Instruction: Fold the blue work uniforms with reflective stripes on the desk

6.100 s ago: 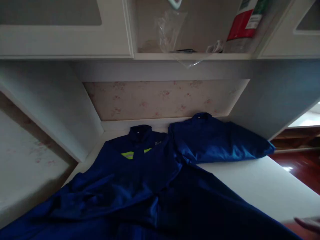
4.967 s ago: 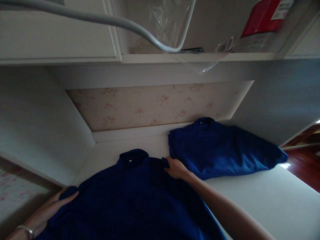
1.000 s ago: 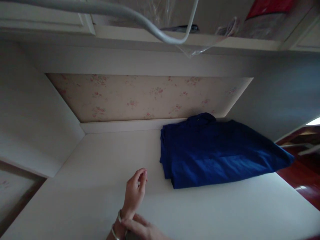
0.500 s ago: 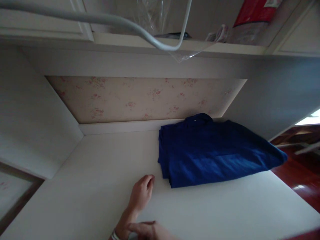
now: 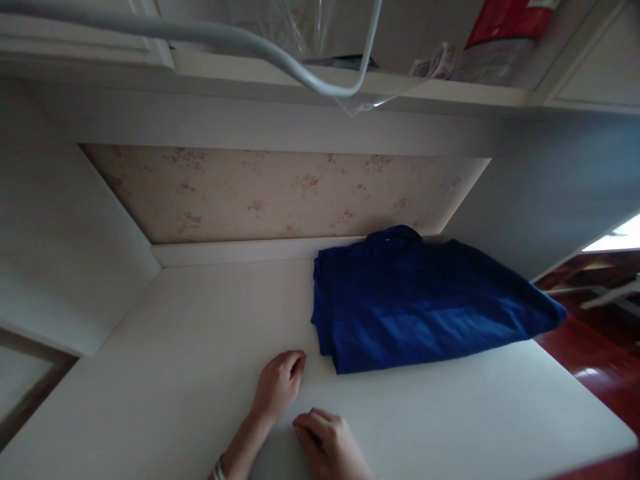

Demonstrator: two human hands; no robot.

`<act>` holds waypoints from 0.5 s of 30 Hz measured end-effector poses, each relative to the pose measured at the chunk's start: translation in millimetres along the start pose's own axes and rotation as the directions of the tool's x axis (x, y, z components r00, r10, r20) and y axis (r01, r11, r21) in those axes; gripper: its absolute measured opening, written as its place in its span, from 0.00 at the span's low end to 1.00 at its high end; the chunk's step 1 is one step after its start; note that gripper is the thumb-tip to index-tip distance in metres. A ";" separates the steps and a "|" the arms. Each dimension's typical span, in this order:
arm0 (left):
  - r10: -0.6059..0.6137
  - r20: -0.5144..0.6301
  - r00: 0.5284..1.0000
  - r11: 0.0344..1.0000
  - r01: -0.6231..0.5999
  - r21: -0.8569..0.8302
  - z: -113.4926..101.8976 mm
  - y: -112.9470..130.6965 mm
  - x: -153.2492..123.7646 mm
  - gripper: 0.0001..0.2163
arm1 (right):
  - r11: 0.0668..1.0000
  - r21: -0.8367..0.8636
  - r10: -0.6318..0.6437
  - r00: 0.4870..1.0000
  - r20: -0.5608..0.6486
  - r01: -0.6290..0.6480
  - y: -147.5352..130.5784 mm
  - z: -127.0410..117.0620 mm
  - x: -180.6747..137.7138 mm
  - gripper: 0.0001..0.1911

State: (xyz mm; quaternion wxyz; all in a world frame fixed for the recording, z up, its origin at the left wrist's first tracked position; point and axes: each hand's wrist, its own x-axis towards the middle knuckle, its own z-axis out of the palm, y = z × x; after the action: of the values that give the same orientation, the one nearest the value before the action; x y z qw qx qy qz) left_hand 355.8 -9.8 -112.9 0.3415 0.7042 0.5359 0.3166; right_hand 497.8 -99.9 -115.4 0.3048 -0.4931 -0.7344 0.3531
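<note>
A folded dark blue garment [image 5: 425, 307] lies on the white desk [image 5: 200, 333] at the back right, its collar against the rear ledge. My left hand [image 5: 277, 387] rests on the desk just left of the garment's front corner, fingers curled in, nothing visible in them. My right hand [image 5: 327, 443] sits close behind it near the desk's front, fingers also curled under, with nothing visible in it. Neither hand touches the garment.
Floral wallpaper [image 5: 280, 193] backs the desk alcove. A shelf above [image 5: 350, 83] carries a clear plastic bag, a red package [image 5: 500, 27] and small items. A grey cable [image 5: 225, 40] loops across the top. Red-brown floor [image 5: 595, 347] lies to the right.
The second blue garment seen several seconds ago is gone from the desk. In the last second my right hand came forward from my left wrist and now lies beside my left hand.
</note>
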 end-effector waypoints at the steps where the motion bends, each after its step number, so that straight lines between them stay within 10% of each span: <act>1: -0.013 -0.001 1.000 1.000 0.013 -0.007 0.0 0.6 0.3 0.11 | 1.000 -0.002 0.005 1.000 0.010 -0.005 -0.9 -0.7 0.0 0.19; 7: -0.130 -0.005 0.992 0.987 0.129 -0.095 4.2 16.9 34.9 0.17 | 0.991 0.130 0.029 0.999 -0.020 -0.026 -1.3 -6.3 -3.3 0.20; 15: -0.165 0.028 0.986 0.981 0.161 0.105 26.6 67.6 156.0 0.21 | 0.757 0.559 0.440 0.896 -0.053 -0.339 9.5 -27.6 -28.4 0.29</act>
State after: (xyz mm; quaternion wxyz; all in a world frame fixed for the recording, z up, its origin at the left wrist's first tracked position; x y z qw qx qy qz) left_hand 448.9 125.0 -60.0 0.3396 0.6800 0.6011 0.2468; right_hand 533.9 -118.1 -110.3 0.4150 -0.5602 -0.4560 0.5532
